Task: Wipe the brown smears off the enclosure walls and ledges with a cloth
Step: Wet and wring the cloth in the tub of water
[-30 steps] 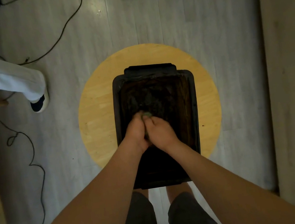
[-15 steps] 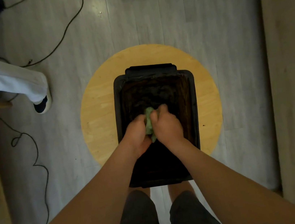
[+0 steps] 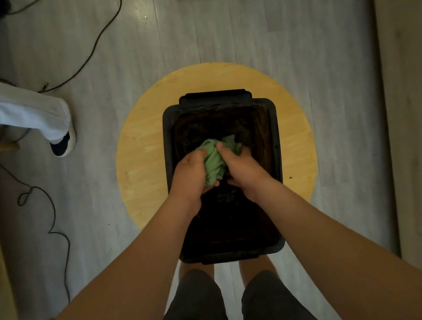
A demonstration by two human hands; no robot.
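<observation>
A black box (image 3: 276,139) sits in the middle of a round wood table (image 3: 143,169). The table stands on a grey floor (image 3: 212,24). The box is open on top. It is dark inside, and brown smears (image 3: 215,121) show on the wall at 12 o'clock.

A green cloth (image 3: 214,162) is inside the box, near the middle and a bit toward 12 o'clock. It is all bunched up. Both hands hold it. The left hand (image 3: 193,174) is on the 9 o'clock side of the cloth, with its fingers curled round the cloth. The right hand (image 3: 243,168) is on the 3 o'clock side and grips the cloth too. The two hands are close, with the cloth squeezed between them. Some cloth sticks out past the fingers toward 12 o'clock. I cannot tell if the cloth touches a wall.

At 6 o'clock you can see the person's dark shorts (image 3: 198,310).

At 9 o'clock from the table there is another person's leg (image 3: 7,107) in white trousers, with a dark and white shoe (image 3: 63,146) on the floor. A black cord (image 3: 91,52) lies on the floor at 11 o'clock.
</observation>
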